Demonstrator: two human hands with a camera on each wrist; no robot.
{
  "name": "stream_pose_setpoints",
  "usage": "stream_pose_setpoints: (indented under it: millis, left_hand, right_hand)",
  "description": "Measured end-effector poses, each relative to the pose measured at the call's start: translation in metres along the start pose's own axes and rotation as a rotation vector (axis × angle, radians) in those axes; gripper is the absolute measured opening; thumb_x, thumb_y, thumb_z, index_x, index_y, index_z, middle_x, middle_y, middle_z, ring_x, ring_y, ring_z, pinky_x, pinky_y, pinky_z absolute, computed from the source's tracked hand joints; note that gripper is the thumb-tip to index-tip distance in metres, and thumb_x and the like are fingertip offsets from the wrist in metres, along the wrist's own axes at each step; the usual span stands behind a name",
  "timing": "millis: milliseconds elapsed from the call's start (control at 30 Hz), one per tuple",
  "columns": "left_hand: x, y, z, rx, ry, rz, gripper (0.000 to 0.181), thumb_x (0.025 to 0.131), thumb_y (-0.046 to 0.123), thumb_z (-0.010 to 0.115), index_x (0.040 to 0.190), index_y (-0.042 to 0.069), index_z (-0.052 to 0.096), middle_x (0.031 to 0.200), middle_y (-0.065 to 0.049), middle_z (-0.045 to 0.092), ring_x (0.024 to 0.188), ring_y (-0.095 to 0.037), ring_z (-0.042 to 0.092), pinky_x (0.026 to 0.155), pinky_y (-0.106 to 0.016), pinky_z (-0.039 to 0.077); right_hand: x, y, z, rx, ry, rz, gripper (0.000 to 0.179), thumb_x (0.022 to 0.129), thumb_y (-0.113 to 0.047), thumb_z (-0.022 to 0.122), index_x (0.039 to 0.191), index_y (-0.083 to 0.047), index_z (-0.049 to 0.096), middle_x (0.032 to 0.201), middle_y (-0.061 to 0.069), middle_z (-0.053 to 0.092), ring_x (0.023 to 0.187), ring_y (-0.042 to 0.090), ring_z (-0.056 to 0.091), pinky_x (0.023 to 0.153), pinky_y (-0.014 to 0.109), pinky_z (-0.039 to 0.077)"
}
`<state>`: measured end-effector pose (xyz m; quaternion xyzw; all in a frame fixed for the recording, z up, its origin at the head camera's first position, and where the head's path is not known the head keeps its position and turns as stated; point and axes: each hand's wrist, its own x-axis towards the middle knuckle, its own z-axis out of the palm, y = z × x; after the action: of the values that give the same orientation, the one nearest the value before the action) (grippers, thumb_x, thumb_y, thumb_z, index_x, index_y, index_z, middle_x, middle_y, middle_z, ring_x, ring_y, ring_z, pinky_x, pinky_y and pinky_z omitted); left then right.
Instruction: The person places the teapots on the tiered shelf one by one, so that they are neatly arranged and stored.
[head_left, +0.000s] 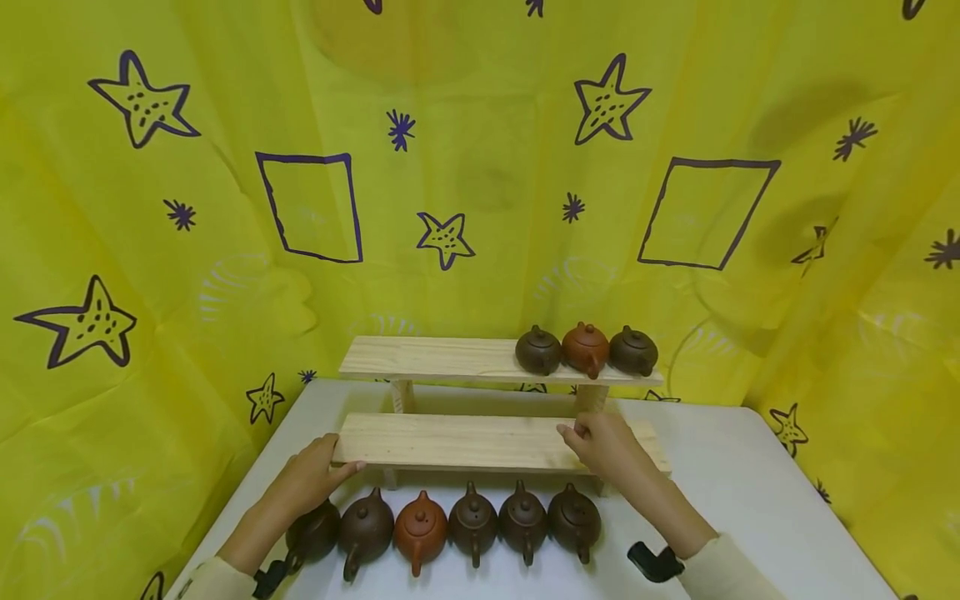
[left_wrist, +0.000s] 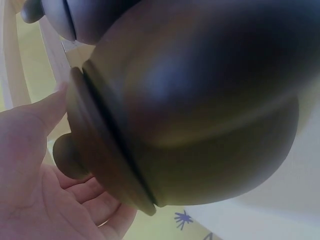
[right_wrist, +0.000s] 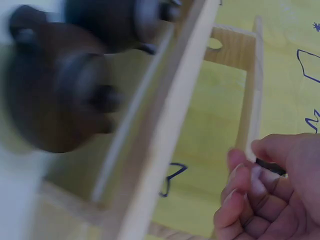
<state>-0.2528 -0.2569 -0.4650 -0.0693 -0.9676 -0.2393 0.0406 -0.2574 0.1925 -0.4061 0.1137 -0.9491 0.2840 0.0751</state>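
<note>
A wooden two-tier rack (head_left: 450, 442) stands on the white table. My left hand (head_left: 303, 475) is at the left end of its lower board, thumb apart from the fingers and right by the front edge. Below that hand is a dark brown teapot (head_left: 313, 533), partly hidden by it; in the left wrist view its lid (left_wrist: 107, 142) and knob overlap the hand. My right hand (head_left: 600, 442) is over the right part of the lower board. The fingers (right_wrist: 237, 185) are loosely curled, with the thumb close to them, and no teapot shows in their grasp.
Several more teapots, dark ones and an orange-brown one (head_left: 421, 529), stand in a row in front of the rack. Three teapots, including a reddish one (head_left: 585, 348), sit on the upper board's right side. A yellow patterned curtain (head_left: 480, 167) surrounds the table (head_left: 720, 483).
</note>
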Motion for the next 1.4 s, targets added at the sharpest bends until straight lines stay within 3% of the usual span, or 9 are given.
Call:
stream_pose_setpoints:
  millis: [300, 600, 1000, 1400]
  left_hand:
    - [0.0, 0.001, 0.001, -0.003, -0.006, 0.005, 0.067, 0.097, 0.038, 0.077, 0.132, -0.015, 0.055, 0.117, -0.028, 0.067, 0.106, -0.039, 0.067, 0.09, -0.058, 0.053]
    - [0.0, 0.0, -0.001, -0.015, -0.004, 0.0, 0.068, 0.098, 0.038, 0.076, 0.133, -0.016, 0.054, 0.12, -0.03, 0.066, 0.111, -0.043, 0.066, 0.092, -0.06, 0.052]
    - [-0.002, 0.0, 0.002, -0.005, -0.003, -0.005, 0.067, 0.099, 0.039, 0.074, 0.133, -0.015, 0.054, 0.121, -0.031, 0.066, 0.114, -0.046, 0.066, 0.094, -0.061, 0.052]
    - [-0.003, 0.003, 0.001, -0.014, -0.007, -0.02, 0.07, 0.1, 0.04, 0.073, 0.138, -0.015, 0.052, 0.128, -0.031, 0.065, 0.119, -0.048, 0.064, 0.097, -0.061, 0.051]
  right_hand:
    - [-0.059, 0.027, 0.02, 0.018, -0.029, 0.074, 0.044, 0.099, -0.033, 0.076, 0.063, -0.017, 0.056, 0.055, -0.009, 0.039, 0.05, 0.005, 0.036, 0.049, 0.023, 0.032]
    - [-0.094, 0.034, 0.051, -0.051, -0.086, 0.167, 0.051, 0.092, -0.049, 0.078, 0.061, -0.016, 0.055, 0.057, -0.006, 0.049, 0.055, 0.011, 0.045, 0.055, 0.029, 0.04]
    - [-0.106, 0.029, 0.076, -0.095, -0.084, 0.149, 0.041, 0.091, -0.032, 0.082, 0.066, -0.012, 0.056, 0.06, -0.002, 0.049, 0.056, 0.014, 0.046, 0.051, 0.033, 0.037]
    - [-0.11, 0.036, 0.08, -0.056, -0.075, 0.151, 0.033, 0.093, -0.024, 0.081, 0.071, -0.01, 0.06, 0.057, -0.005, 0.043, 0.053, 0.011, 0.044, 0.051, 0.027, 0.035]
